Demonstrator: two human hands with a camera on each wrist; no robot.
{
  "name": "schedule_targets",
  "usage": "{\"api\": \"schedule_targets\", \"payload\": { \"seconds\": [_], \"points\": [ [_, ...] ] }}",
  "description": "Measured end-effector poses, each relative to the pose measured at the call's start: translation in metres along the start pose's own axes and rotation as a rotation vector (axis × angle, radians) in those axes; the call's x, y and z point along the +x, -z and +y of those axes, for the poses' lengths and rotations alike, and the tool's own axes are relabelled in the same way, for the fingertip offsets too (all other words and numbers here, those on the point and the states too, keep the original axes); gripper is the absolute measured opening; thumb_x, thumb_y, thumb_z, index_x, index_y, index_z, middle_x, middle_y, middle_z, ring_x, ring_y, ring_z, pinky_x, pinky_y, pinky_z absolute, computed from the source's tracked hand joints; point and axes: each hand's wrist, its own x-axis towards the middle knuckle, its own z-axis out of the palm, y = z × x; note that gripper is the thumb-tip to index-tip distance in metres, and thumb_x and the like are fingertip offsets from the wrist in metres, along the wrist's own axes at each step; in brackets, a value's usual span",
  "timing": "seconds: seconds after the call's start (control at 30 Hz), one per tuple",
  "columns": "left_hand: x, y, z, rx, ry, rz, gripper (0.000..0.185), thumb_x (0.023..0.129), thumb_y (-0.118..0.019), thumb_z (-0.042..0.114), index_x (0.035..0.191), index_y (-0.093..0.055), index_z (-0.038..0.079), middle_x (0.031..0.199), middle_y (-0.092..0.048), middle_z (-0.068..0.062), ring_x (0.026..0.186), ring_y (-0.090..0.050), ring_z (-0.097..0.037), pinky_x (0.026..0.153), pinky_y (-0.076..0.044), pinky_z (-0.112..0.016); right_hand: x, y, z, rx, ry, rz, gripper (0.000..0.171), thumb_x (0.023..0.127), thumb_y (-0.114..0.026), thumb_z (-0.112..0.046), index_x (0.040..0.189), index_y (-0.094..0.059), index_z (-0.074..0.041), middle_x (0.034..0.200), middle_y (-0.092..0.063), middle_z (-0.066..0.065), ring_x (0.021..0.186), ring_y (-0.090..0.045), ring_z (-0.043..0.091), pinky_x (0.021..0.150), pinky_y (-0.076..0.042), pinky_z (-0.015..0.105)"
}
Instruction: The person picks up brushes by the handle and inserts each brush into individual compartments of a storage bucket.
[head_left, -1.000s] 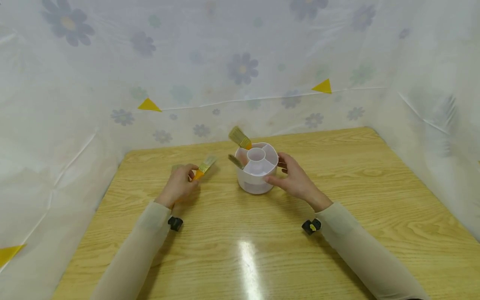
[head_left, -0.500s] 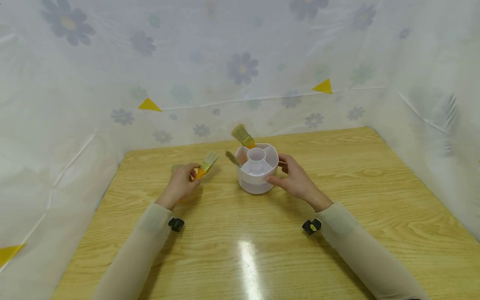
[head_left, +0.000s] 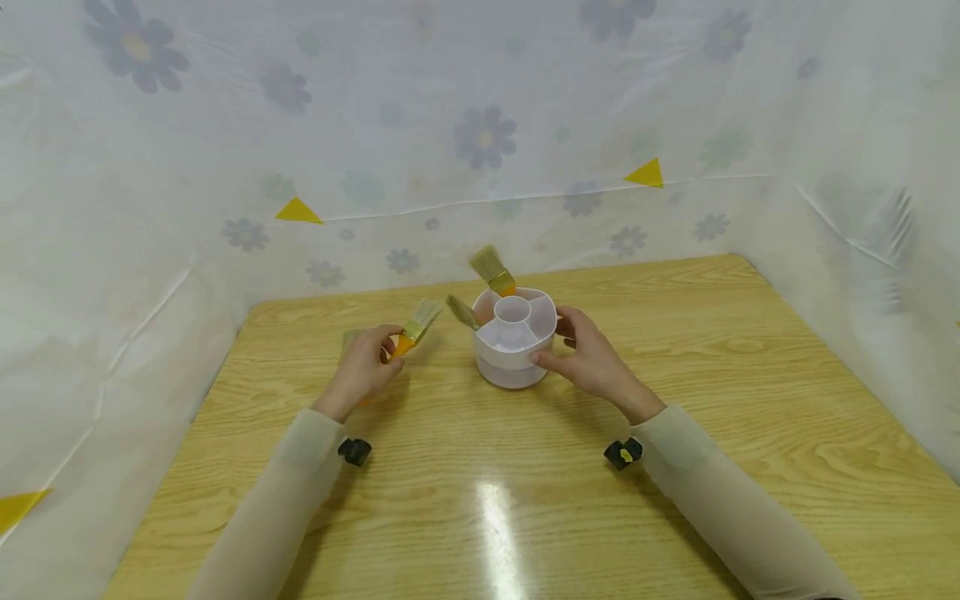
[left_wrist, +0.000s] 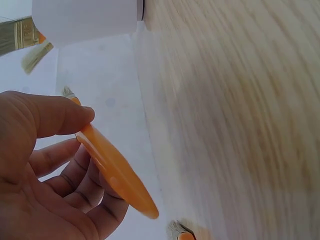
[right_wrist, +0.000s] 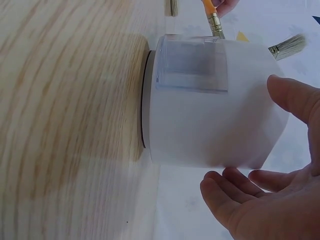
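My left hand pinches an orange-handled paintbrush above the table, bristles pointing up and right. Its bare handle shows in the left wrist view. At the table's centre stands a round white divided organizer with a ring in its middle. Two paintbrushes lean in it, bristles up: one at the back, one at the left. My right hand holds the organizer's right side, thumb in front and fingers behind. A clear drawer-like box is set in its wall.
Another paintbrush lies on the wooden table, partly hidden behind my left hand. A flowered white sheet hangs around the back and sides, with yellow triangles on it.
The organizer has turned clockwise under my right hand; its back brush has shifted right and its left brush rearward. My left hand has moved slightly up and right with the paintbrush.
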Motion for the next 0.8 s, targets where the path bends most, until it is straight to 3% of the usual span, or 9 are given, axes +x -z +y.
{"api": "schedule_targets", "payload": {
  "seconds": [0.8],
  "points": [
    [-0.01, -0.004, 0.005, -0.07, -0.029, 0.1, 0.047, 0.089, -0.065, 0.007, 0.134, -0.051, 0.003, 0.095, -0.055, -0.009, 0.075, -0.05, -0.021, 0.065, -0.044, -0.035, -0.001, -0.002, -0.003, -0.005, -0.006, 0.003, 0.076, 0.086, -0.072, -0.03, 0.146, -0.031, -0.007, 0.141, -0.042, 0.013, 0.129, -0.04, 0.031, 0.106, -0.033, 0.05]
  ]
}}
